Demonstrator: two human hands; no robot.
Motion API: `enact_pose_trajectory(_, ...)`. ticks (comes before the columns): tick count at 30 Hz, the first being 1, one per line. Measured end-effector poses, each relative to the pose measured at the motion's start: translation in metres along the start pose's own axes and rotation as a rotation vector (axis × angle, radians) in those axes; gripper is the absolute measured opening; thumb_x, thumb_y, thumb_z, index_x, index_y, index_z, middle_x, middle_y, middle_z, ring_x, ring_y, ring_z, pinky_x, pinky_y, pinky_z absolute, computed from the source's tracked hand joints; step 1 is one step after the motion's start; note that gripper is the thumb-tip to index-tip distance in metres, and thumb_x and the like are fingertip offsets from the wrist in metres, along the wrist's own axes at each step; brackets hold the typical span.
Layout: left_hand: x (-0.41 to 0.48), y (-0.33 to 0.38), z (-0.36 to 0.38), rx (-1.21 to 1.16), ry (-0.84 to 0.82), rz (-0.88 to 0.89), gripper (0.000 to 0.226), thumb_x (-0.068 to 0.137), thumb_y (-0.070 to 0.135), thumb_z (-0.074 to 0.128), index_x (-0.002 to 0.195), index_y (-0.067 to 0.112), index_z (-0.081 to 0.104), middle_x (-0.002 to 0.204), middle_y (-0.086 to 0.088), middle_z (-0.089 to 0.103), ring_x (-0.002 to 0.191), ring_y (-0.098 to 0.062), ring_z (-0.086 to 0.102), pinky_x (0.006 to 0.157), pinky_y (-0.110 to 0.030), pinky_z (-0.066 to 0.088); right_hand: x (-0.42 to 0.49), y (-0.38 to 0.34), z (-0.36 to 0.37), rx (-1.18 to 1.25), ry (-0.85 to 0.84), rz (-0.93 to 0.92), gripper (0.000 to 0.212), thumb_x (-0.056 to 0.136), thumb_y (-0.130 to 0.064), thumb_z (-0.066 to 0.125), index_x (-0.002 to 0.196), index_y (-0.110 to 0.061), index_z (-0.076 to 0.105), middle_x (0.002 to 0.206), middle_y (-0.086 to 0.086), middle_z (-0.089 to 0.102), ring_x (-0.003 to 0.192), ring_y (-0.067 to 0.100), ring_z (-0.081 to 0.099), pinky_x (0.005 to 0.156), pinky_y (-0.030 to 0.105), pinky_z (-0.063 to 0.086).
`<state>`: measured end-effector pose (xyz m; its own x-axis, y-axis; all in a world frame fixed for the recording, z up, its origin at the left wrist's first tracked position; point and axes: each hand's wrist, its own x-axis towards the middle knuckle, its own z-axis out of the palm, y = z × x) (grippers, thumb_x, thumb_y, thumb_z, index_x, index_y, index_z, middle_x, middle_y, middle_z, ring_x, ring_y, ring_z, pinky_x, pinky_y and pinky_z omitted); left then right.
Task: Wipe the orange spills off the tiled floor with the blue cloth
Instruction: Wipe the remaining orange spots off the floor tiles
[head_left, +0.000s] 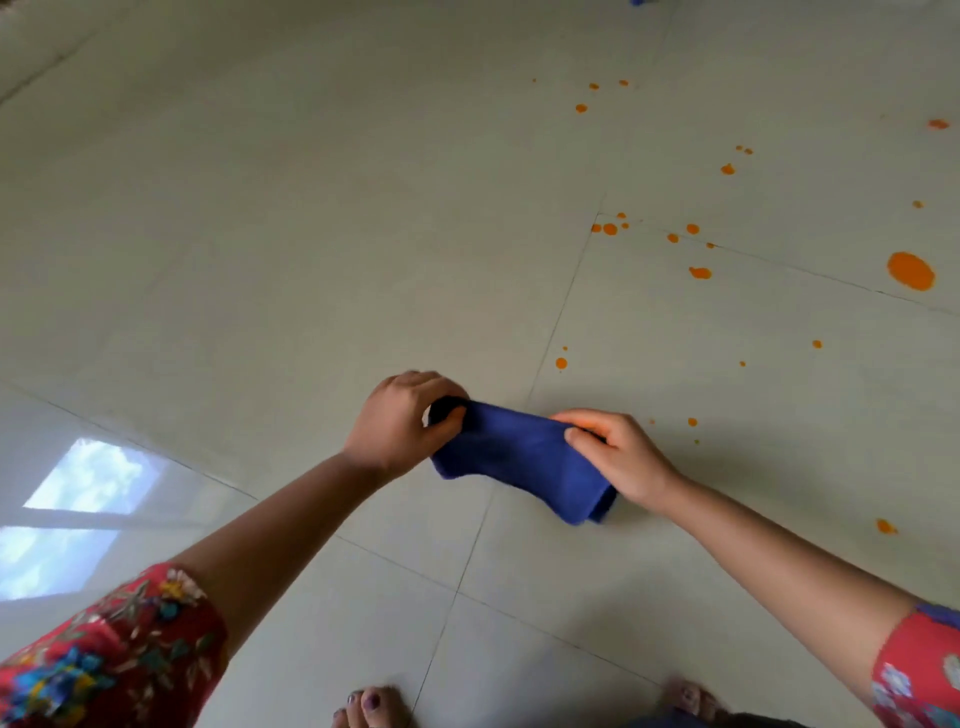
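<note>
A folded blue cloth (519, 457) is held in the air above the pale tiled floor (260, 260). My left hand (402, 421) grips its left end with curled fingers. My right hand (618, 457) pinches its right end between thumb and fingers. Orange spills lie on the floor to the right and beyond the cloth: a large round blot (910, 270) at the far right, a cluster of small drops (610, 228) near a tile joint, and a single drop (561, 363) close above the cloth.
Bare feet (371, 706) show at the bottom edge. A bright window reflection (88, 478) lies on the floor at the left. More orange specks (885, 526) dot the right side. A small blue object (638, 2) sits at the top edge.
</note>
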<state>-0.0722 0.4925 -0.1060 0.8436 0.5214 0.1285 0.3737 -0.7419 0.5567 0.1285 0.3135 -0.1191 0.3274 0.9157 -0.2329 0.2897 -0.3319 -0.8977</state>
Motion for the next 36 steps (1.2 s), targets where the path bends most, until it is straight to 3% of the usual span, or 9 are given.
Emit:
enact_pose_trajectory(3,0.036,0.034,0.012,-0.003,0.025,0.153,0.021,0.079,0.029,0.055,0.093,0.021,0.07,0.092,0.007,0.068,0.08,-0.019,0.061,0.077,-0.032,0.047,-0.03,-0.003,-0.037,0.015,0.134,0.0,0.034,0.096,0.002,0.05,0.102,-0.024,0.071,0.092,-0.026,0.072,0.086,-0.006,0.064,0.083,0.012,0.045)
enact_pose_trajectory(6,0.06,0.063,0.033,-0.024,0.034,0.312,0.019,0.075,0.021,0.061,0.091,0.02,0.07,0.092,0.007,0.068,0.079,-0.019,0.06,0.081,-0.035,0.046,-0.066,0.003,-0.07,-0.232,0.246,-0.033,0.028,0.091,-0.03,0.05,0.108,-0.039,0.071,0.092,-0.003,0.075,0.072,0.021,0.064,0.073,0.027,0.05)
enact_pose_trajectory(8,0.057,0.066,0.049,0.014,-0.009,0.426,0.019,0.072,0.017,0.065,0.09,0.02,0.07,0.094,0.008,0.068,0.083,-0.018,0.061,0.087,-0.037,0.044,-0.088,0.01,-0.075,-0.42,0.2,-0.085,0.033,0.088,-0.042,0.046,0.111,-0.044,0.069,0.091,-0.01,0.075,0.065,0.007,0.061,0.066,0.023,0.048)
enact_pose_trajectory(10,0.047,0.057,0.067,0.034,-0.115,0.48,0.024,0.071,0.021,0.067,0.094,0.023,0.069,0.107,0.009,0.066,0.099,-0.015,0.06,0.101,-0.04,0.038,-0.1,0.021,-0.067,-0.549,0.077,-0.093,0.037,0.091,-0.047,0.043,0.117,-0.037,0.069,0.107,-0.018,0.072,0.088,-0.004,0.064,0.079,0.018,0.048)
enact_pose_trajectory(14,0.02,0.016,0.086,0.015,-0.232,0.317,0.036,0.084,0.032,0.058,0.12,0.028,0.061,0.137,0.009,0.053,0.128,-0.013,0.048,0.109,-0.048,0.032,-0.083,0.072,-0.027,-0.779,0.024,-0.141,0.049,0.099,-0.043,0.036,0.146,-0.031,0.041,0.153,-0.009,0.04,0.14,0.014,0.038,0.112,0.037,0.033)
enact_pose_trajectory(19,-0.005,-0.032,0.098,0.168,-0.28,-0.185,0.072,0.09,0.058,0.019,0.155,0.029,0.006,0.162,0.009,-0.002,0.149,-0.013,-0.007,0.119,-0.039,0.0,-0.068,0.106,0.036,-1.056,0.0,-0.186,0.061,0.098,-0.052,0.034,0.154,-0.032,0.019,0.163,-0.002,0.016,0.149,0.035,0.012,0.113,0.063,0.02)
enact_pose_trajectory(25,-0.008,-0.046,0.106,0.191,-0.289,-0.307,0.068,0.091,0.053,0.002,0.153,0.026,-0.004,0.158,0.013,-0.014,0.145,-0.005,-0.016,0.117,-0.035,-0.008,-0.021,0.093,0.065,-1.082,-0.361,-0.61,0.052,0.102,-0.045,0.026,0.153,-0.04,0.019,0.162,-0.009,0.015,0.151,0.028,0.007,0.12,0.05,0.008)
enact_pose_trajectory(31,-0.008,-0.045,0.104,0.167,-0.282,-0.289,0.064,0.094,0.049,0.004,0.154,0.026,-0.003,0.16,0.01,-0.013,0.146,-0.006,-0.017,0.115,-0.028,-0.016,0.013,0.098,0.023,-1.082,0.054,-0.203,0.055,0.1,-0.04,0.029,0.154,-0.03,0.022,0.162,-0.004,0.018,0.15,0.028,0.012,0.116,0.05,0.023)
enact_pose_trajectory(36,-0.009,-0.043,0.105,0.192,-0.298,-0.296,0.066,0.093,0.049,0.001,0.152,0.023,-0.008,0.159,0.009,-0.016,0.145,-0.006,-0.02,0.114,-0.027,-0.018,0.0,0.087,0.059,-1.016,-0.193,-0.429,0.054,0.102,-0.04,0.027,0.155,-0.031,0.017,0.163,-0.006,0.011,0.151,0.023,0.008,0.121,0.044,0.012)
